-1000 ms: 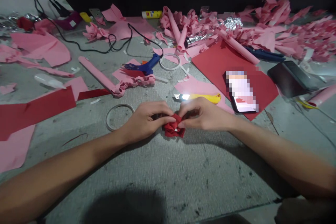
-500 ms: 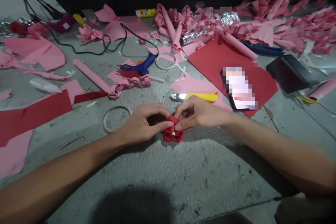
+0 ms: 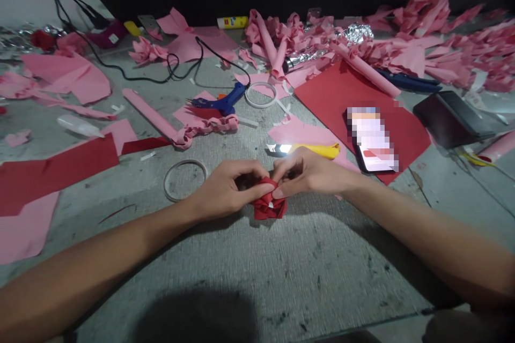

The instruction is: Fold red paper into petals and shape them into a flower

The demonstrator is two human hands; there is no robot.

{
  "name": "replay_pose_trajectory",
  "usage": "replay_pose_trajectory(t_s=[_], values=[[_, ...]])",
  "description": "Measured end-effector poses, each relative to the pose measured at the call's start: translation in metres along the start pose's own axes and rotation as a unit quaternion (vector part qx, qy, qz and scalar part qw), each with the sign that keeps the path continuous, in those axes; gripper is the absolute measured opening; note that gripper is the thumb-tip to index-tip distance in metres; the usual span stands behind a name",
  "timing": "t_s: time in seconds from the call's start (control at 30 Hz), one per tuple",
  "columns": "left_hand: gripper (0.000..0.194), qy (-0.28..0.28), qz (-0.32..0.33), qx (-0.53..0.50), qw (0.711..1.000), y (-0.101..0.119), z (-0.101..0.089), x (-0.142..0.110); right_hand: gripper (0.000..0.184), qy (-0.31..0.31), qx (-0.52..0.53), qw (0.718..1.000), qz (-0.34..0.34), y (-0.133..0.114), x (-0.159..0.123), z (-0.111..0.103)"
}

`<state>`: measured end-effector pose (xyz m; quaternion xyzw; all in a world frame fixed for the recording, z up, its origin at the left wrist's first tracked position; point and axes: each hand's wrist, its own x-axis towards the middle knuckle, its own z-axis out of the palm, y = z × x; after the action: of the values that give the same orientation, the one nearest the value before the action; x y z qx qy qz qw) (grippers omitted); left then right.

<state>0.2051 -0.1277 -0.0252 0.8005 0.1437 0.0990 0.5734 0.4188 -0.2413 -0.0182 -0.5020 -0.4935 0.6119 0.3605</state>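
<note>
A small folded red paper flower point(image 3: 269, 210) with a white spot near its middle sits between my hands, just above or on the grey surface. My left hand point(image 3: 229, 187) pinches its upper left part between thumb and fingers. From the other side my right hand point(image 3: 309, 171) grips its upper right edge, thumb against the folds. The fingertips hide part of the paper. Just beyond my right hand lies a yellow box cutter point(image 3: 317, 150), its blade pointing left. A grey ring point(image 3: 166, 182) rests left of my left hand.
A blue glue gun point(image 3: 225, 103) with a black cord and a white ring point(image 3: 246, 95) lie ahead. A phone point(image 3: 376, 142) rests on a red sheet point(image 3: 325, 91). Red strips point(image 3: 60, 171) are at left. Crumpled pink paper point(image 3: 422, 16) lines the back.
The scene has shifted slightly right as the camera moved. Both hands stay on the red paper flower, whose top fold now sits lower under my fingers.
</note>
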Motion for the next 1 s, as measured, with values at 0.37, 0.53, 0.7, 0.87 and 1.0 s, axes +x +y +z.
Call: replay_pose_trajectory(t_s=[0.37,0.53,0.7,0.87,1.0], values=[[0.01,0.021,0.028,0.029,0.999,-0.003,0.001,0.001,0.013,0.035,0.018,0.998,0.056,-0.004,0.001,0.004],[0.011,0.059,0.066,0.084,0.992,-0.004,0.003,0.001,0.009,0.075,-0.034,0.996,0.035,-0.002,0.002,0.007],[0.009,0.057,0.085,0.096,0.99,-0.007,-0.002,0.001,0.011,0.076,-0.036,0.996,0.0,0.005,0.0,0.005],[0.008,0.043,0.081,0.062,0.994,-0.009,-0.01,0.002,0.014,0.063,-0.032,0.997,-0.017,0.007,-0.001,0.002],[0.01,0.056,0.091,0.096,0.99,-0.006,-0.009,0.001,0.017,0.062,-0.064,0.995,-0.035,0.009,-0.001,0.003]])
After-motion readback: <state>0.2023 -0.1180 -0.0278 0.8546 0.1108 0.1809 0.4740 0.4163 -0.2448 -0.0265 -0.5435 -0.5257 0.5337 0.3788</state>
